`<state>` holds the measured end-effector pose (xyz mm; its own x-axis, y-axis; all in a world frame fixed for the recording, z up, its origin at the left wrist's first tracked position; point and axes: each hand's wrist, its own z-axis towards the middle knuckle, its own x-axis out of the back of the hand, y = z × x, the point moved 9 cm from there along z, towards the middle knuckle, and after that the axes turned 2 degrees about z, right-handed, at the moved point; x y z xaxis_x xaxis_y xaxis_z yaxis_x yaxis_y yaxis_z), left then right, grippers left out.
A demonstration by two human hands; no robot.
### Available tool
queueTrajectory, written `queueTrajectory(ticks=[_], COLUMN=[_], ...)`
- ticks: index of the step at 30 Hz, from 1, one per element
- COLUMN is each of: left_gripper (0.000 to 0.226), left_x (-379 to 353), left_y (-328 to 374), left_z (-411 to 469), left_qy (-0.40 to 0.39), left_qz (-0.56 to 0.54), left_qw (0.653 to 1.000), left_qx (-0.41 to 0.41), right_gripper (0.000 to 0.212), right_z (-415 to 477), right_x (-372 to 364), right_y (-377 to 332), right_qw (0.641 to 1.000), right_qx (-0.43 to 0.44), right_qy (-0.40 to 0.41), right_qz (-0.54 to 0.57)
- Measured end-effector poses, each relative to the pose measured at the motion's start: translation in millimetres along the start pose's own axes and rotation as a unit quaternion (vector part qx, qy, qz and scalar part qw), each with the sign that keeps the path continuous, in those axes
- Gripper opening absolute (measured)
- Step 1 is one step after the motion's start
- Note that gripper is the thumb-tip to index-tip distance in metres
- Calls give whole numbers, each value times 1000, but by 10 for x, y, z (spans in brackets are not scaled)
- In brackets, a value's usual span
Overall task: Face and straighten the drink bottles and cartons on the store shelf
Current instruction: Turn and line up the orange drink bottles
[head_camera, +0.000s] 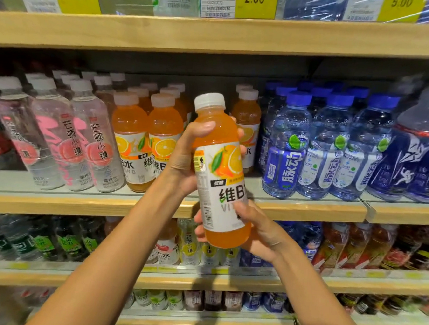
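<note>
An orange vitamin drink bottle [220, 172] with a white cap and an orange-slice label is held in front of the middle shelf [80, 204], its label turned toward me. My left hand [183, 158] grips its upper body, thumb across the shoulder. My right hand [252, 227] holds its lower end, thumb on the label and fingers under the base. Behind it, the row of matching orange bottles [144, 138] has a gap where one more orange bottle [245, 129] stands to the right.
Clear peach-water bottles [72, 133] lean on the left of the middle shelf. Blue-capped drink bottles [319, 148] stand on the right. The shelf above [216, 34] carries yellow price tags. Lower shelves hold tea, water and small bottles [196, 244].
</note>
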<state>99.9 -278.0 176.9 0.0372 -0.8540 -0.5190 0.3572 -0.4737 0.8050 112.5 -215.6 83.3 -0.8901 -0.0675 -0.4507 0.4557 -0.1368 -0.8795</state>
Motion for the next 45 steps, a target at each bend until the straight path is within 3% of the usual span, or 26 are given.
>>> queueTrajectory(ticks=[3, 6, 9, 12, 15, 19, 21, 26, 28, 31, 35, 38, 43, 45], left_gripper=[68, 71, 76, 57, 52, 60, 44, 38, 32, 15, 43, 52, 43, 43], left_x=[-53, 32, 274, 503, 469, 299, 268, 343, 389, 419, 376, 255, 126, 178], left_y=[-30, -56, -50, 92, 217, 147, 147, 186, 192, 166, 74, 38, -66, -78], left_z=[1, -18, -46, -156, -238, -182, -154, -150, -141, -91, -2, 57, 114, 126], left_qy=[-54, -45, 69, 215, 262, 261, 294, 365, 360, 308, 222, 145, 43, 41], left_qz=[-30, -18, 125, 272, 357, 374, 376, 337, 322, 269, 189, 174, 186, 216], left_qw=[998, 999, 990, 936, 890, 883, 870, 853, 860, 903, 955, 974, 982, 976], left_qx=[11, 8, -5, -56, -108, -108, -124, -161, -162, -127, -47, -23, -4, -7], right_gripper=[72, 62, 51, 48, 51, 50, 56, 76, 75, 62, 84, 82, 56, 52], right_z=[35, 34, -3, -53, -100, -129, -117, -123, -129, -106, -45, 5, 18, -9], right_x=[14, 59, 210, 325, 429, 412, 383, 326, 390, 497, 455, 396, 410, 456], right_y=[-11, -21, -85, -189, -245, -278, -251, -180, -161, -123, -85, -136, -220, -233], right_qw=[999, 992, 968, 936, 885, 829, 810, 805, 826, 907, 971, 970, 928, 911], right_qx=[21, 44, 75, 112, 117, 148, 150, 163, 138, 89, 36, 37, 102, 122], right_qy=[34, 74, 167, 245, 326, 389, 397, 385, 367, 293, 181, 167, 248, 275], right_qz=[-29, -88, -172, -226, -310, -373, -405, -421, -405, -290, -154, -173, -258, -281])
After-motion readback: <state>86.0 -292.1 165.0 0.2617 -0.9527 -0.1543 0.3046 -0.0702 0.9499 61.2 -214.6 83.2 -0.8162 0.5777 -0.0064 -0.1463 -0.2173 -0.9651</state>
